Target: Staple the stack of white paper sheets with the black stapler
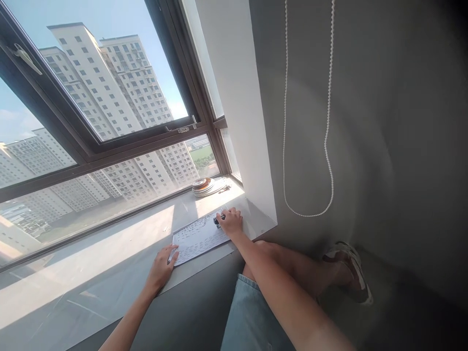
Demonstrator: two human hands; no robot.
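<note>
A printed sheet of paper (199,238) lies flat on the window sill (109,263). My left hand (161,267) rests on the sill at the sheet's near left corner, fingers curled, with a small pale thing under the fingertips that I cannot name. My right hand (230,222) lies on the sheet's far right corner, fingers bent over a small dark object (218,220) that peeks out at its left side.
A stack of flat round things (205,186) sits at the sill's far end beside the white wall pillar (237,112). A beaded blind cord (307,146) hangs on the grey wall. My bent leg and sandalled foot (349,270) are below the sill. Large windows show tower blocks.
</note>
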